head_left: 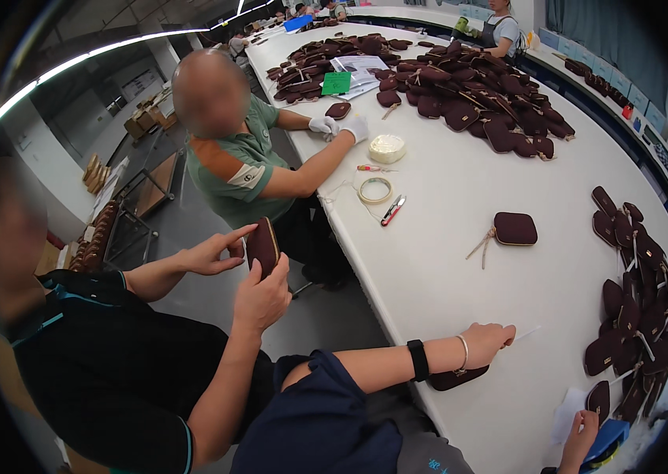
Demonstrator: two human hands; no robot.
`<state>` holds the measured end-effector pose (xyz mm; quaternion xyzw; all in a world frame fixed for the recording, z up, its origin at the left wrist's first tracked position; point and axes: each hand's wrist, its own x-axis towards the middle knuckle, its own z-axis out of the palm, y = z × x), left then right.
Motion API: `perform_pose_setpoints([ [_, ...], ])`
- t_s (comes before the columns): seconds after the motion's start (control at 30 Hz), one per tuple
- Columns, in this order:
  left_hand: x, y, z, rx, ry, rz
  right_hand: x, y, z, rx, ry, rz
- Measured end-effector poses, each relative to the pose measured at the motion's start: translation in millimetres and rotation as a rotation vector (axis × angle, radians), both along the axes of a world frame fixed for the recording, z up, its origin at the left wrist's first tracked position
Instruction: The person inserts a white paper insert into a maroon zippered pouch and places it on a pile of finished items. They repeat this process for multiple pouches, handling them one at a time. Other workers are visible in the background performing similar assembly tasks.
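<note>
I see the left hand curled, its fingers pressed together around a thin white strip that pokes out past the tips. A pouch lies on the table, partly hidden beneath that wrist, behind the fingers. The right hand has bent fingertips against the lower edge of a second pouch; I can't tell whether they pinch it.

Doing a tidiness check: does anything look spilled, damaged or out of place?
Nothing looks spilled or damaged. One pouch lies alone beyond the wearer's left hand, away from the piles; it looks slightly stray.
</note>
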<state>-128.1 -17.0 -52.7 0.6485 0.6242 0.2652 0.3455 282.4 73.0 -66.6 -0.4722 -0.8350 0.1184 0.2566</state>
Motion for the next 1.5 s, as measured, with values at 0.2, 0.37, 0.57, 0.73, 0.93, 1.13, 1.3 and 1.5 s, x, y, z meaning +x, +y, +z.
perform_pose_setpoints([
  [0.2,16,-2,27,0.020,-0.105,-0.007,-65,-28,42,-0.391,0.087,0.091],
  [0.37,53,4,34,0.210,-0.128,-0.062,-112,-40,42,-0.807,0.224,0.305],
  [0.57,90,10,45,0.277,-0.153,-0.087,-138,-47,47,-1.029,0.479,0.414],
  [0.73,102,18,50,0.239,-0.202,-0.124,-133,-49,51,-1.062,0.530,0.324],
  [0.93,117,22,49,0.257,-0.112,-0.172,-106,-44,36,-1.288,0.686,0.178],
  [1.13,115,35,62,0.191,-0.141,-0.236,-100,-45,52,-1.320,0.781,0.182],
  [1.3,72,52,49,0.350,-0.135,-0.112,-94,-37,84,-1.199,0.880,0.157],
  [1.5,-22,121,13,0.392,0.014,0.129,-62,-14,104,-0.997,1.120,-0.031],
])
